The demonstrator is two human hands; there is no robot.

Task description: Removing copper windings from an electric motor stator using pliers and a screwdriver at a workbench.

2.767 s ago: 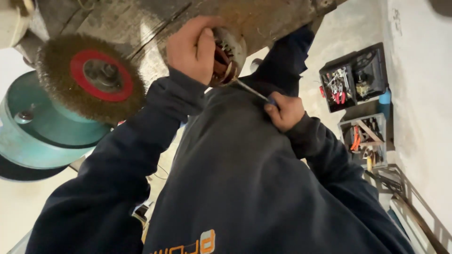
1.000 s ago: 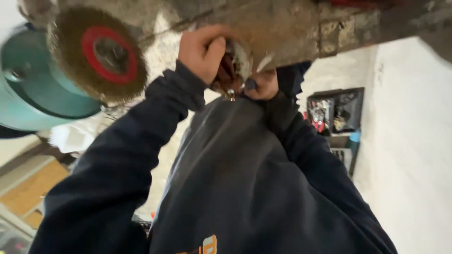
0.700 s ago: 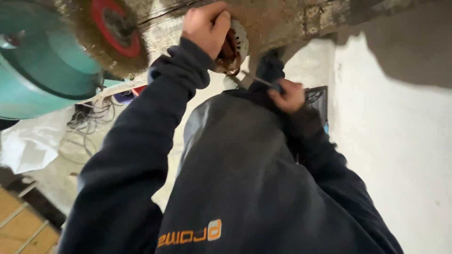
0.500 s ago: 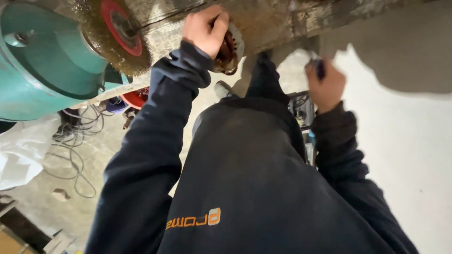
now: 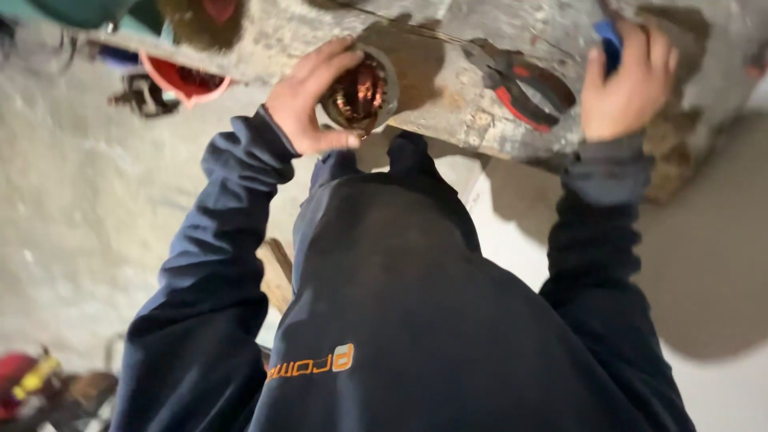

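Near the workbench's (image 5: 448, 88) front edge, I am cupping the round motor stator (image 5: 358, 94) with my left hand (image 5: 308, 100), fingers curled round its metal shell and the thumb pressing below, copper windings facing me. I judge it best to keep that grip firm but off the windings (thin copper wire dents easily). Just right of it, the red-and-black pliers (image 5: 518, 84) are lying free on the worn bench top. Toward the right end, my right hand (image 5: 624, 84) is closing its fingers over a small blue thing (image 5: 608, 36); what it is I cannot tell.
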